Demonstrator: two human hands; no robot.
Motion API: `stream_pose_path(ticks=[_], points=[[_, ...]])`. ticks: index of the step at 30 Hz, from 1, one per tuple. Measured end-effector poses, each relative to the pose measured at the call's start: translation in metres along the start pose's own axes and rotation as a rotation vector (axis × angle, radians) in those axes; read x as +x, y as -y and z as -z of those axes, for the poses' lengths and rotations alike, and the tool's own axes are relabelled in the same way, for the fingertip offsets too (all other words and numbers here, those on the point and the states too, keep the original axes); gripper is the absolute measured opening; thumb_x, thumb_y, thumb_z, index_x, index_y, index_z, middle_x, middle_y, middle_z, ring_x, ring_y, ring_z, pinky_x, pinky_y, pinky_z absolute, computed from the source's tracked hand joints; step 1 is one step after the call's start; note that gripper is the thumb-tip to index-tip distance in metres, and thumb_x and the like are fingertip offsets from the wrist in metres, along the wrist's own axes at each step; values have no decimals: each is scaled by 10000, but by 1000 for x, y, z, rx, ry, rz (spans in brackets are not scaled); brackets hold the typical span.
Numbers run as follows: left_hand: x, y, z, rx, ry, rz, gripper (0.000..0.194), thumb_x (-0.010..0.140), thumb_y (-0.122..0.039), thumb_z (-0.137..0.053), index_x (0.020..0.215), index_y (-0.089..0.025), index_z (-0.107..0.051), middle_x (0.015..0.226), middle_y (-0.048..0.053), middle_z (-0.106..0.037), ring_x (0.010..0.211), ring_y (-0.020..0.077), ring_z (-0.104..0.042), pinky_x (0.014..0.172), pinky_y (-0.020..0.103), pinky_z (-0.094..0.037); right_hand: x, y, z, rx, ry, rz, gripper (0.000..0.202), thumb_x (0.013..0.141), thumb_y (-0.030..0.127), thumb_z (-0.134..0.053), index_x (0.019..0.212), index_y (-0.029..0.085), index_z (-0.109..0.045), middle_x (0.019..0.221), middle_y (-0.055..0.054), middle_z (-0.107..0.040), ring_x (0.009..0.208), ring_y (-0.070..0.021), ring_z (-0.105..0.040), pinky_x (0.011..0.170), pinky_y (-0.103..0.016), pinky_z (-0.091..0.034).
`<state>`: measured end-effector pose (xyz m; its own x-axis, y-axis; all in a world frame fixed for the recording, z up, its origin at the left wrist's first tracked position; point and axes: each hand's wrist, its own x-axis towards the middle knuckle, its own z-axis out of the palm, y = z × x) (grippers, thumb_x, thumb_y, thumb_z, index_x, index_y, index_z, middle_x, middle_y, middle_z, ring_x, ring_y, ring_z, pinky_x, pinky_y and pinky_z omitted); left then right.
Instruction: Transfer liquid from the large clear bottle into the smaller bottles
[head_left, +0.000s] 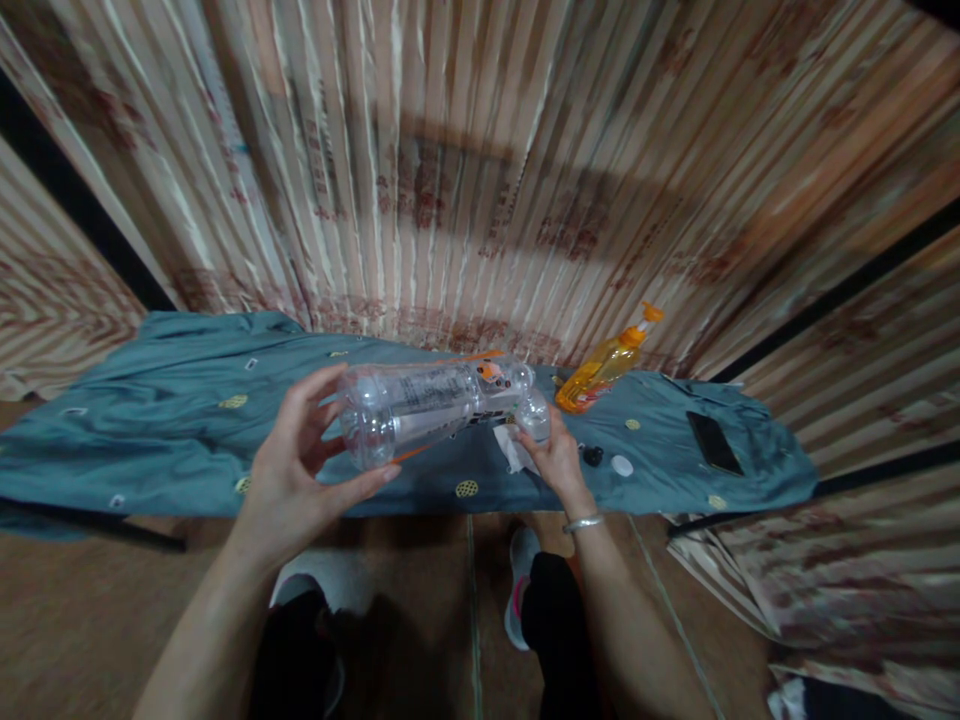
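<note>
A large clear plastic bottle [435, 405] lies sideways in the air above the cloth-covered bench. It has a see-through printed label with orange edges. My left hand [300, 470] is curled around its base end, thumb below and fingers above. Over at the narrower end, my right hand [557, 455] grips the bottle near its neck. A crumpled white tissue [515, 448] shows beside the right fingers; whether they touch it I cannot tell. Just right of that hand lie a small black object [592, 456] and a white round disc [622, 466].
An orange pump bottle [600, 372] leans at the back of the bench. A dark phone [714, 443] lies near the right end of the teal cloth [187, 430]. Striped curtain-like sheeting [465, 200] hangs behind, with black frame bars [847, 290] at the sides.
</note>
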<state>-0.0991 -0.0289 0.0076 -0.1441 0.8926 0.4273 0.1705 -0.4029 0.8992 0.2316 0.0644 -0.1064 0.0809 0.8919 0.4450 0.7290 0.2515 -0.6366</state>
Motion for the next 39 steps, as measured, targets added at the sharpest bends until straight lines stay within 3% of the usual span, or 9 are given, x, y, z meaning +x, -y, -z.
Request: stream_pose_path(ticks=[30,39], points=[[1,-2,-3,-29,8,-37,901,539,-311,-942,1343,-304,-536,1410,102,-595,1239,326,-643,826,406,-663,1,-2,0,-18,28,-30,650,798,423,-694,1369,164,-521,1269,-168,-698,1144,-335,-682,988,-490,-539],[0,-1,-2,-64,-8,-15,910,507,-266,-946,1330,-319,-562,1384,71,-614,1231,278,-654,806,308,-651,0,-7,-2,-14,16,-7,660,797,401,-698,1376,141,-515,1279,-181,-689,1164,-335,-674,1003,-488,-533]])
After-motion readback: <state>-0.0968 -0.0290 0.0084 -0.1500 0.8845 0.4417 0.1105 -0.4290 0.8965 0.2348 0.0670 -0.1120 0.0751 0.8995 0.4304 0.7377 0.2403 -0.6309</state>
